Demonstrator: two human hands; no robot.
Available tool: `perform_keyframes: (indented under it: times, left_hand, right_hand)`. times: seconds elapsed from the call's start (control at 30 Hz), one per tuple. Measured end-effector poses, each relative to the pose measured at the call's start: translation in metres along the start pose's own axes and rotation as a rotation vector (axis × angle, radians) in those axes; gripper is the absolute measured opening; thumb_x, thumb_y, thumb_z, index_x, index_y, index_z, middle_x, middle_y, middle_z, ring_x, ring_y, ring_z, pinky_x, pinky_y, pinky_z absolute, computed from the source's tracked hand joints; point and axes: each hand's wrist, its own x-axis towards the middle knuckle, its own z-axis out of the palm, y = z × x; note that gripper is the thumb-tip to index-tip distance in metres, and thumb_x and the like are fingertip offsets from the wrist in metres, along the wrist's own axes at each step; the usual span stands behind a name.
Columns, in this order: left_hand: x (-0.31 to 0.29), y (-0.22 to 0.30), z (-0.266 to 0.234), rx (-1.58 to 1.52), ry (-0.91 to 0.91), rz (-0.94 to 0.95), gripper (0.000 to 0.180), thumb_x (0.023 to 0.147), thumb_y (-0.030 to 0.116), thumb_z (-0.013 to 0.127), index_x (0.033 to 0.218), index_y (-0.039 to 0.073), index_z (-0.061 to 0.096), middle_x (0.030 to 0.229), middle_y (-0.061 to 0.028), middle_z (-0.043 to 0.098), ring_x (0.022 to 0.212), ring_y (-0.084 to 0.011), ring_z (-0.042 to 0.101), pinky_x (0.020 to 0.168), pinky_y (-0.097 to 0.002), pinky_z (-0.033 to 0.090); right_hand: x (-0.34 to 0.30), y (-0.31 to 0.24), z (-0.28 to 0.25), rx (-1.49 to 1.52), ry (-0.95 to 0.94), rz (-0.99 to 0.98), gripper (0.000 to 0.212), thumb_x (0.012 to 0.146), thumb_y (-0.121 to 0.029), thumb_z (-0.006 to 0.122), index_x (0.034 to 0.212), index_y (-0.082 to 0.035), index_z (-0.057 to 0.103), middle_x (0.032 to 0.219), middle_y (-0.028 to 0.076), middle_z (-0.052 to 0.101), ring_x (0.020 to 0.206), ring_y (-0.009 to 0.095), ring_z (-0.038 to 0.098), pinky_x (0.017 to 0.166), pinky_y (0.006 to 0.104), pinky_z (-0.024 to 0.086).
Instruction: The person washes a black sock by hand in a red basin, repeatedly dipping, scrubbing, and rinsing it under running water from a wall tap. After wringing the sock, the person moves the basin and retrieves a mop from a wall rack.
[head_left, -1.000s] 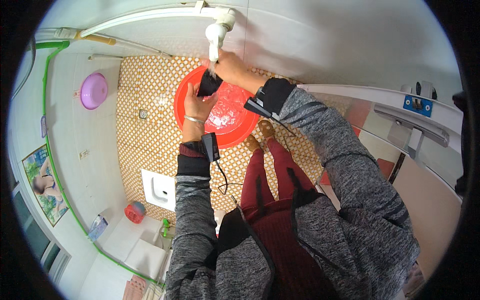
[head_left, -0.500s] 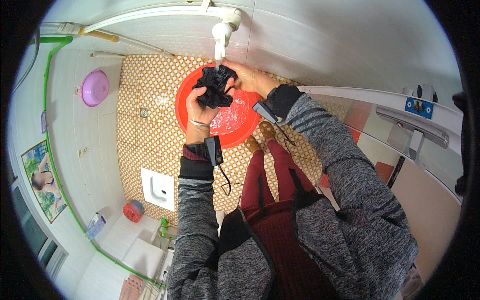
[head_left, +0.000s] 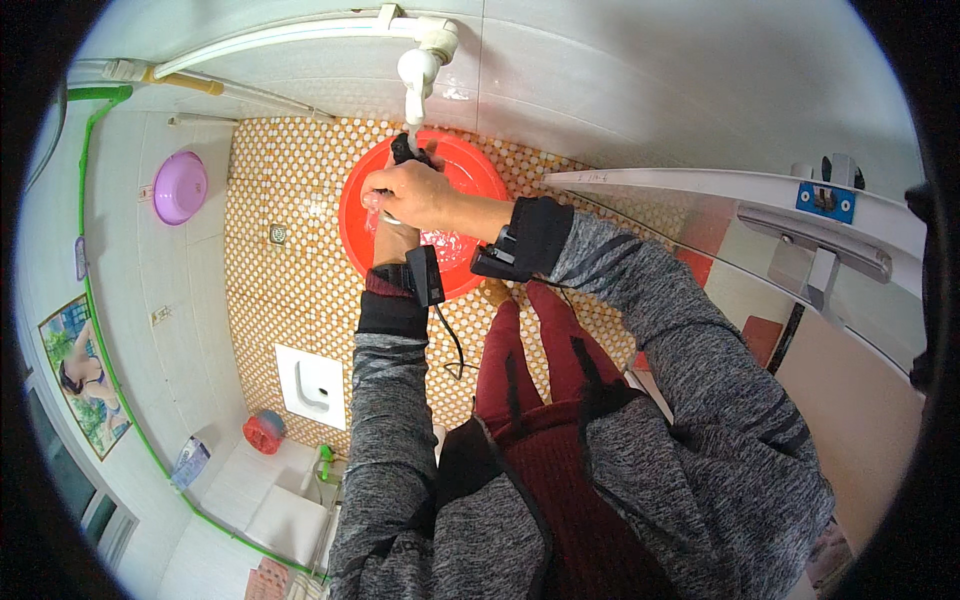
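A dark bunch of black cloth (head_left: 404,150) is under the white tap (head_left: 415,100), above the red basin (head_left: 488,165), with water running beside it. My right hand (head_left: 415,192) is closed and crosses over the left, the cloth sticking out beyond its knuckles. Beneath it, my left hand (head_left: 376,208) is partly covered; some wet fingers show at the side, closed on the same cloth. How the cloth runs between the two hands is hidden. Water (head_left: 450,248) lies in the basin below my wrists.
A floor drain (head_left: 277,234) and a white squat toilet (head_left: 312,386) are set in the patterned tile floor at left. A purple basin (head_left: 180,188) hangs on the left wall. The white-framed glass door (head_left: 700,182) stands at right. My legs (head_left: 515,360) are close behind the red basin.
The cloth was spread between my two hands under the tap. My right hand has moved left across my left hand, and the cloth is now gathered tighter. The view shifted slightly.
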Motion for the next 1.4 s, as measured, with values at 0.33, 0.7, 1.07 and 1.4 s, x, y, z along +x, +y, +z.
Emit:
perform_keyframes:
  times: [0.33, 0.7, 1.07, 1.4]
  left_hand:
    - [-0.006, 0.024, 0.06, -0.031, 0.362, -0.309, 0.026, 0.088, 0.041, 0.053, 0.088, 0.016, 0.06, 0.071, 0.0009, 0.061, 0.057, -0.0158, 0.057, 0.046, -0.0277, 0.043]
    - [-0.025, 0.027, 0.003, 0.221, 0.042, -0.091, 0.035, 0.088, 0.038, 0.054, 0.114, 0.014, 0.057, 0.103, -0.006, 0.062, 0.097, -0.0216, 0.06, 0.085, -0.0345, 0.05]
    - [0.006, 0.036, 0.063, -0.322, 0.267, -0.178, 0.042, 0.09, 0.05, 0.047, 0.101, 0.012, 0.059, 0.093, -0.0059, 0.064, 0.082, -0.0186, 0.06, 0.065, -0.0322, 0.048]
    - [-0.006, 0.03, 0.09, -0.33, -0.019, -0.22, 0.046, 0.09, 0.044, 0.051, 0.125, 0.014, 0.048, 0.126, -0.0068, 0.053, 0.115, -0.0253, 0.051, 0.095, -0.0446, 0.043]
  right_hand:
    - [0.04, 0.056, -0.047, -0.62, 0.068, 0.182, 0.028, 0.078, -0.034, 0.054, 0.071, -0.008, 0.065, 0.068, 0.017, 0.063, 0.065, 0.036, 0.062, 0.061, 0.0449, 0.049]
    - [0.017, 0.007, 0.009, -0.132, -0.124, 0.043, 0.013, 0.076, -0.022, 0.062, 0.079, -0.009, 0.064, 0.077, 0.011, 0.064, 0.072, 0.031, 0.062, 0.06, 0.0429, 0.048]
    - [0.04, 0.049, -0.026, 0.026, 0.26, 0.392, 0.026, 0.087, -0.028, 0.055, 0.087, -0.002, 0.059, 0.075, 0.014, 0.061, 0.073, 0.025, 0.059, 0.066, 0.0379, 0.047]
    - [0.026, 0.043, -0.05, -0.744, 0.028, 0.047, 0.023, 0.086, -0.028, 0.05, 0.094, -0.014, 0.065, 0.105, 0.006, 0.061, 0.103, 0.026, 0.048, 0.086, 0.0462, 0.033]
